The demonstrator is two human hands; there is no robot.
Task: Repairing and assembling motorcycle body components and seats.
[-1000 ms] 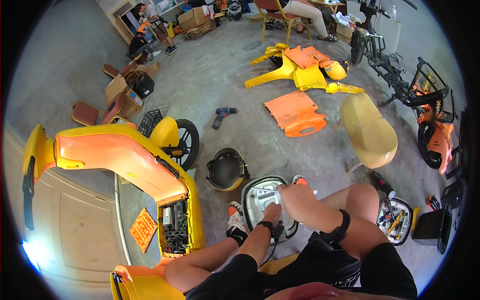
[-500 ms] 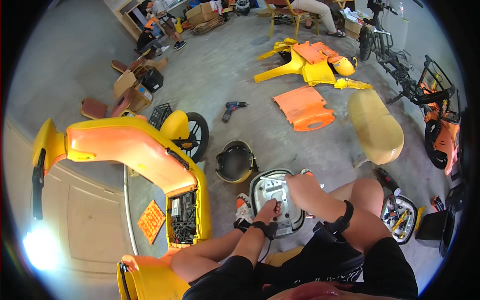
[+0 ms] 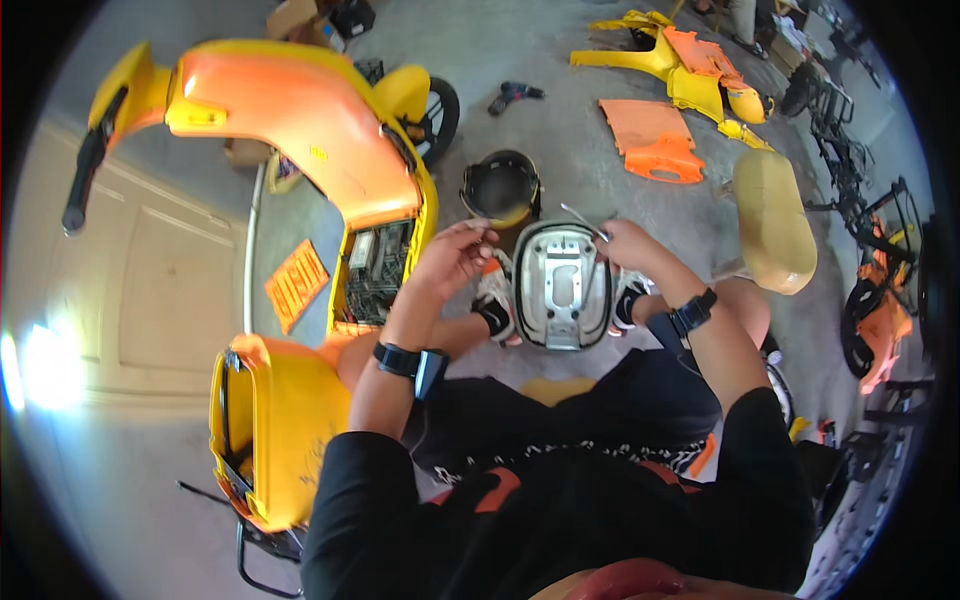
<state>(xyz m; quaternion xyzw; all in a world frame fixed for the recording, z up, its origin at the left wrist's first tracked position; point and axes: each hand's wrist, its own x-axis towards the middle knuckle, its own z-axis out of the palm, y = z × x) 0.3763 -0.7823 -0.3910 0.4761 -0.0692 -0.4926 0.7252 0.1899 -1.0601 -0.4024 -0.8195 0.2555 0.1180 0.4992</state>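
Observation:
A rounded grey tray-like part [image 3: 532, 318] with a black rim and a silver bracket plate [image 3: 563, 265] lies on the floor between my shoes. My right hand [image 3: 628, 246] is at its far right edge, closed around a slim silver rod-like tool [image 3: 578, 217]. The tool's free end points to the far left, above the part's far rim. My left hand [image 3: 458, 255] is raised to the left of the part, apart from it. Its thumb and fingers are drawn together in a loose pinch. Anything between those fingertips is too small to tell.
A yellow-orange scooter [image 3: 300, 120] with an exposed wiring bay stands at left. Beyond the part is an upturned helmet [image 3: 500, 190]; farther off lie a power drill [image 3: 515, 96] and an orange panel [image 3: 655, 142]. A tan seat [image 3: 772, 220] sits at right. Black bike frames line the right side.
My left hand has lifted off the tray-like part and moved left. My right hand keeps the tool, which now tilts away from the part. The view has tipped down.

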